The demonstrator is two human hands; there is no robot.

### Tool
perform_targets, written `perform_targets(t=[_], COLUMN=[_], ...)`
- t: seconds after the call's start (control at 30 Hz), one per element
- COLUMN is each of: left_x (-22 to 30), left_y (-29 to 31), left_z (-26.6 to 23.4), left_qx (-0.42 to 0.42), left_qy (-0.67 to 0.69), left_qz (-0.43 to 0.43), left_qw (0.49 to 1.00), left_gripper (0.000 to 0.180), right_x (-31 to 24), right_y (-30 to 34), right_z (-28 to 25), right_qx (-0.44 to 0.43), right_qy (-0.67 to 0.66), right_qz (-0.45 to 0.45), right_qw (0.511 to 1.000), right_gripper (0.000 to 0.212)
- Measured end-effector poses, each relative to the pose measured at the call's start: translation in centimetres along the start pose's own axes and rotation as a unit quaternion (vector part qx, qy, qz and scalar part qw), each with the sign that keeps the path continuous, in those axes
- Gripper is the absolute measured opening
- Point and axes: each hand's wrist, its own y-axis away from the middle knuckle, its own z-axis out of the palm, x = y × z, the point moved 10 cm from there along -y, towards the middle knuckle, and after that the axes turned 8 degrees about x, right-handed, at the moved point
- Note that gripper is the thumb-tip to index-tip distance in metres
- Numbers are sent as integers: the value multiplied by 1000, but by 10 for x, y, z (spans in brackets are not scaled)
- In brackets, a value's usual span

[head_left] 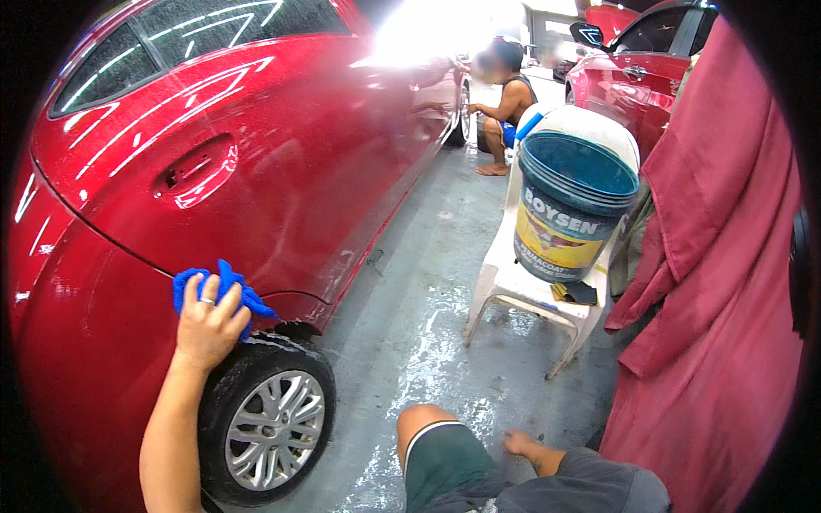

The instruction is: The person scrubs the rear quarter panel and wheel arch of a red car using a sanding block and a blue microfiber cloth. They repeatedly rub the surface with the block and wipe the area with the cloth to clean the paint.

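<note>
Blue cloth (255,301): bunched in my left hand (209,321), against the red car (299,171) just above the wheel (278,432).
Paint: grit caught in the folds could scratch it; my ring (207,301) might too, if it touches.
Wet floor (419,350): I could slip where it shines.
Bucket (556,244): on a white chair (505,286); a knock to the legs could tip it. How full it is, I cannot tell.
Right hand (520,443): low, beyond my knee (415,419); too indistinct to tell whether it holds anything.
Hidden: the cloth's underside.
Glare: washes out the car's far end, where a co-worker (513,103) crouches.
</note>
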Motion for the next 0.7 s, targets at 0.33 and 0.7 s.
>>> perform_targets(t=[0.33,0.7], left_x=[-195,-164], left_y=[129,198], left_z=[-233,-283], left_qx=[-61,-17], left_qy=[-217,-187], left_qz=[-88,-75], left_qw=[970,979], left_gripper=[30,36], right_x=[13,-692], right_y=[-28,127], right_z=[37,-340], right_qx=[20,51], right_qy=[-382,-455], right_qz=[285,-522], right_qw=[879,720], right_gripper=[36,60])
